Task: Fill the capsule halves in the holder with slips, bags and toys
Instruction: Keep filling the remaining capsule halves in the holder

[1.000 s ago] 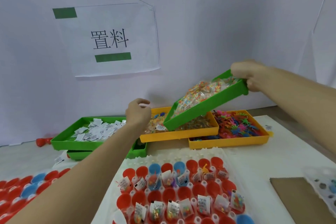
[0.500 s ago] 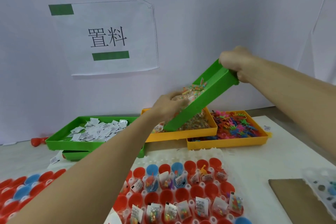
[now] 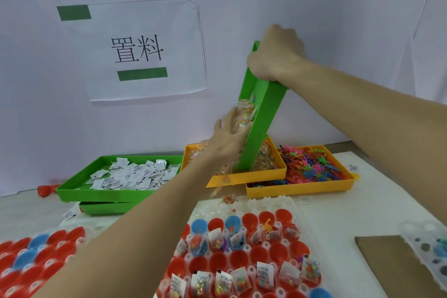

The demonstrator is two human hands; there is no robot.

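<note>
Our right hand (image 3: 275, 55) is clenched round the top edge of a green tray (image 3: 262, 126), tipped almost upright, its low end inside the yellow tray (image 3: 244, 178) at the back of the counter (image 3: 321, 215). Our left hand (image 3: 227, 138) reaches into the tipped tray with fingers spread flat, raking the small bags (image 3: 245, 113) down; it grips nothing that we can see. A few bags sit on the counter just in front of the yellow tray.

The bags look light, slick and crinkly, so they slide in a clump and scatter easily. Best pinched one at a time by a corner or top seam. The green tray looks stiff and light, and a rim grip seems enough.

Slips (image 3: 130, 174) lie in another green tray at left. Toys (image 3: 312, 167) fill a second yellow tray at right.

The holder (image 3: 244, 247) sits near us, with red and blue capsule halves (image 3: 238, 259). Some already hold slips and bags, several look empty. We judge this a restock step, with filling partly done.
</note>
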